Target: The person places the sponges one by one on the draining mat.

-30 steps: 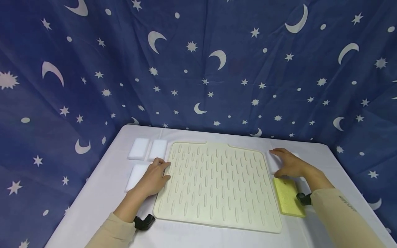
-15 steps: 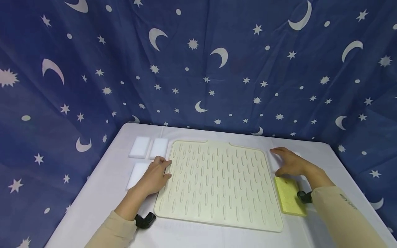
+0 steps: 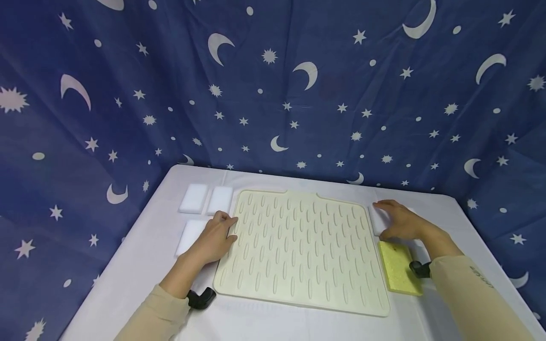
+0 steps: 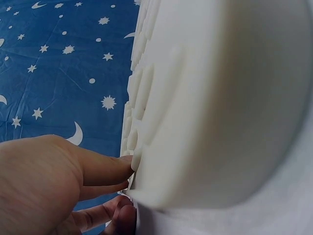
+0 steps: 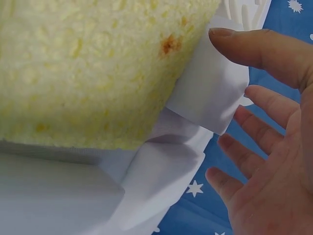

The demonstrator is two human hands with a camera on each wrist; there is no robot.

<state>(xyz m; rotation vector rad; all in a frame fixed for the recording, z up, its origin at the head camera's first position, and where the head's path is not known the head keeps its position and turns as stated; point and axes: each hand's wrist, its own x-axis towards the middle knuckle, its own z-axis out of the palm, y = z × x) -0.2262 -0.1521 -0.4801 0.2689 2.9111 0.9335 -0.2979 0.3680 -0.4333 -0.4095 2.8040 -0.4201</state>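
A cream mat with raised oval ridges (image 3: 303,251) lies flat on the table in the head view. My left hand (image 3: 212,241) touches its left edge with the thumb and index fingertips, the other fingers partly bent. In the left wrist view, fingertips meet the ridged mat (image 4: 166,112) near its rim. My right hand (image 3: 403,222) is spread loosely over a white sponge block (image 3: 378,221) beside the mat's right edge. In the right wrist view, its thumb and fingers stand apart around that white block (image 5: 212,81). A yellow sponge (image 3: 398,267) lies just nearer, below the right wrist.
White blocks (image 3: 194,199) lie left of the mat, one partly behind the left forearm. More white blocks (image 5: 161,169) sit on the right, partly hidden by the right hand and forearm. A white cloth (image 3: 264,319) covers the table; a blue star-patterned curtain (image 3: 273,94) hangs behind.
The head view has tilted slightly downward to upward-shifted table contents. Both hands keep their places at the mat and the white block.
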